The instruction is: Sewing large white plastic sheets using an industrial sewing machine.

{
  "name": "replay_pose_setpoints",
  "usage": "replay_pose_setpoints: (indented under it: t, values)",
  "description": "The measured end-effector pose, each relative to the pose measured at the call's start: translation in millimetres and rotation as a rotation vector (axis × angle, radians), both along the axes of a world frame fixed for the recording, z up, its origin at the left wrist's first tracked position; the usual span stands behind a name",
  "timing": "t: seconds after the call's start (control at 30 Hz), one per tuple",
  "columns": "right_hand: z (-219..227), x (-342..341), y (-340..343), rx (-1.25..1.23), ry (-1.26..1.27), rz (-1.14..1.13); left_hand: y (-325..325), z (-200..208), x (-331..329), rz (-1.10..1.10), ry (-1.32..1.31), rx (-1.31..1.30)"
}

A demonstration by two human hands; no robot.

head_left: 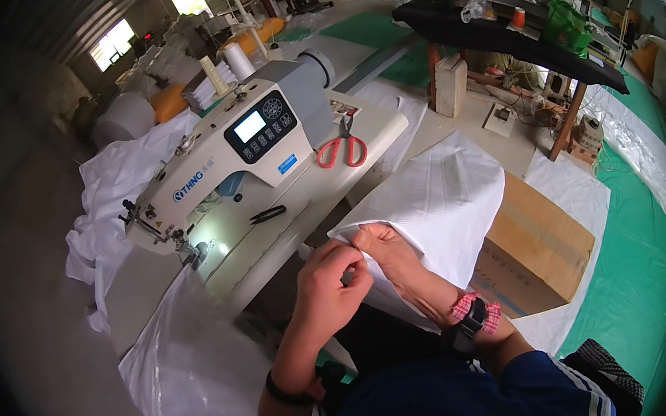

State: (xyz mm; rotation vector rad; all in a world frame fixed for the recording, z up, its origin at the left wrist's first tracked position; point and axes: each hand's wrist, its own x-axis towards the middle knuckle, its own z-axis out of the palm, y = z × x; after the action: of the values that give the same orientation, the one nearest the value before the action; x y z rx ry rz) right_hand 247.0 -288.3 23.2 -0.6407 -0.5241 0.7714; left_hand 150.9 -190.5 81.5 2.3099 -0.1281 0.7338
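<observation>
A sheet of white woven fabric [438, 196] hangs from my two hands, which meet at its left corner above my lap. My left hand [330, 286] is closed, its fingertips pinching the fabric's edge. Beside it, my right hand [388, 255] grips the same edge with the thumb on top. To the left stands a white sewing machine [220, 151] with a lit screen, its lamp shining on the needle area. Red-handled scissors [343, 148] rest on the machine's table, and small black thread snips [268, 214] lie nearer to my hands.
A cardboard box [538, 238] sits to the right, partly under the fabric. More white fabric [191, 364] drapes off the table's near left side. Thread cones [237, 61] stand behind the machine. A black padded bench [502, 32] is at the far right, beyond green floor sheeting [638, 255].
</observation>
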Motion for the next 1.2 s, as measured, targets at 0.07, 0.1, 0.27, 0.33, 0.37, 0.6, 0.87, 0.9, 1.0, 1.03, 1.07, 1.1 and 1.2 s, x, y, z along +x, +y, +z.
replay_pose_setpoints:
  t: [0.07,0.1,0.27,0.33,0.37,0.6,0.87,0.9,1.0,1.03,1.07,1.1,1.2]
  values:
    - [-0.8,-1.6,5.4,0.007,0.078,-0.01,3.8,-3.3,1.5,-0.007,-0.031,-0.082]
    - [-1.5,-2.2,7.2,0.024,0.124,0.024,4.9,-4.6,1.3,0.018,0.007,-0.091]
    - [-6.9,-1.8,14.8,0.044,0.251,0.12,3.1,-13.5,-5.8,0.127,0.002,0.049]
    - [-10.6,-3.9,22.4,-0.083,0.259,0.074,3.8,-19.0,-9.1,0.173,0.067,0.152]
    - [-12.6,-5.6,26.9,-0.14,0.253,0.057,5.3,-21.8,-10.2,0.215,0.1,0.186]
    - [-27.0,-12.0,44.6,-0.147,0.322,0.024,19.5,-36.0,-14.7,0.193,0.133,-0.074]
    - [-41.7,-16.2,60.8,-0.198,0.402,-0.004,19.1,-54.3,-26.2,0.117,0.238,-0.295]
    - [-44.6,-16.4,62.0,-0.141,0.388,0.019,21.7,-57.0,-26.6,0.092,0.246,-0.313]
    - [-51.3,-16.2,59.5,-0.167,0.358,-0.018,34.2,-65.4,-35.0,-0.004,0.28,-0.509]
    - [-52.4,-14.4,55.5,-0.205,0.295,-0.043,39.6,-68.5,-40.4,-0.044,0.296,-0.608]
    - [-52.5,-11.6,49.6,-0.201,0.216,-0.054,46.5,-71.1,-47.6,0.022,0.273,-0.584]
    - [-52.0,-8.0,42.3,-0.355,0.087,-0.164,53.9,-73.5,-55.5,0.083,0.254,-0.574]
    - [-47.3,7.0,9.7,-0.552,-0.118,-0.373,74.3,-76.7,-67.5,0.26,0.108,-0.242]
